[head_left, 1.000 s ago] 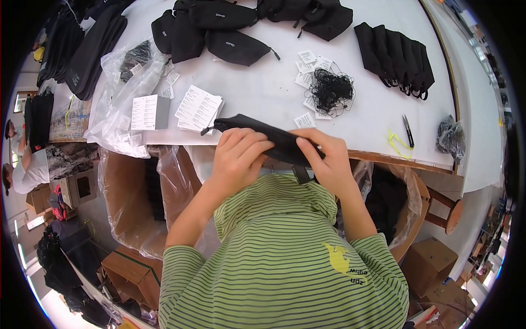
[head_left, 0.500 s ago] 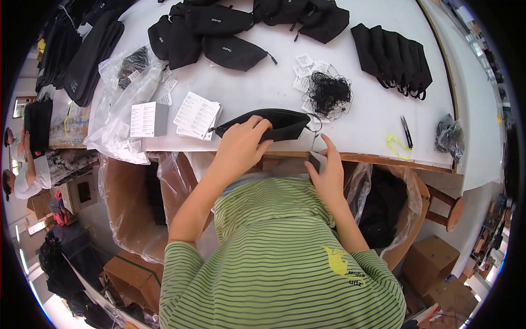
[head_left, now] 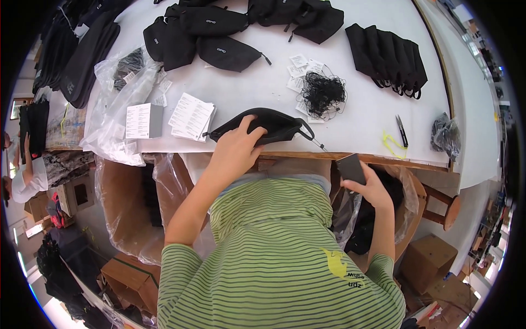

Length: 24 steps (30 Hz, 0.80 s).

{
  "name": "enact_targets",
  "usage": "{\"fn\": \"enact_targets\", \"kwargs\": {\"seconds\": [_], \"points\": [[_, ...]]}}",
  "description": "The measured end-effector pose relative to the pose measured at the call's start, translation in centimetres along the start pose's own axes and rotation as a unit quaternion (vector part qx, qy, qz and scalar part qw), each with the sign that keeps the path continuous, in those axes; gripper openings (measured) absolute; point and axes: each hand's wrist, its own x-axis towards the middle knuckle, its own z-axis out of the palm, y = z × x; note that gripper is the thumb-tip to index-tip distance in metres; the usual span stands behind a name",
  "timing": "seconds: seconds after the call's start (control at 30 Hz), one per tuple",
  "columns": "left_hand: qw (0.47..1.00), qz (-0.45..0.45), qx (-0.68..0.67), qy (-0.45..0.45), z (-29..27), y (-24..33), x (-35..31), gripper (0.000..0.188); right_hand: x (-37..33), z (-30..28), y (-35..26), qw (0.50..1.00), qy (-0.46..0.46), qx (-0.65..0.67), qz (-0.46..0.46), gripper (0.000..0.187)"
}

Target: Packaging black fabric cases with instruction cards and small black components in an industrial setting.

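A black zip pouch (head_left: 282, 125) lies at the table's near edge with its mouth gaping upward. My left hand (head_left: 241, 141) grips its near side, some fingertips dipping into the opening. From the pouch's right end, a wrist loop (head_left: 306, 129) sticks out, and a thin cord runs from it toward my right hand. In my right hand (head_left: 371, 183), pinched between thumb and fingers, is a black rectangular hang tag (head_left: 350, 168), held past the table edge. Whether the cord's far end joins the tag is hard to see.
White printed cards (head_left: 192, 116) and a card block (head_left: 143, 121) sit left of the pouch. Beyond it lie tangled black cords (head_left: 323, 94) and finished-looking black pouches (head_left: 227, 53). Snips (head_left: 402, 131) rest at right. Lined cartons (head_left: 129, 205) stand below the edge.
My right hand has moved right and toward me, away from the pouch, drawing the tag into fuller view. The cord now stretches out from the loop. My left hand stays on the pouch.
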Motion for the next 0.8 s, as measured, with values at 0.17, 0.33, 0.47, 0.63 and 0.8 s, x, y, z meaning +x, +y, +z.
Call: {"fn": "enact_targets", "kwargs": {"seconds": [0.17, 0.33, 0.47, 0.63, 0.8], "points": [[1.0, 0.008, 0.003, 0.022, 0.8, 0.3, -0.6, 0.023, 1.5, -2.9, -0.9, 0.975, 0.178, -0.112, -0.072, 0.018], [1.0, 0.001, 0.018, 0.011, 0.4, 0.8, -0.8, 0.022, 7.3, 0.1, 0.5, 0.898, 0.154, 0.337, -0.239, 0.008], [1.0, 0.004, 0.013, 0.005, 0.5, 0.8, -0.9, 0.022, 11.6, 5.8, -1.4, 0.797, 0.038, 0.59, -0.128, 0.026], [1.0, 0.01, 0.016, 0.016, 0.7, 0.6, -1.0, 0.022, 13.0, 8.9, -2.2, 0.774, 0.042, 0.632, 0.018, 0.034], [1.0, 0.015, 0.007, 0.017, 0.6, 0.6, -1.1, 0.022, 13.4, 8.2, -2.0, 0.815, -0.005, 0.579, -0.027, 0.04]]}}
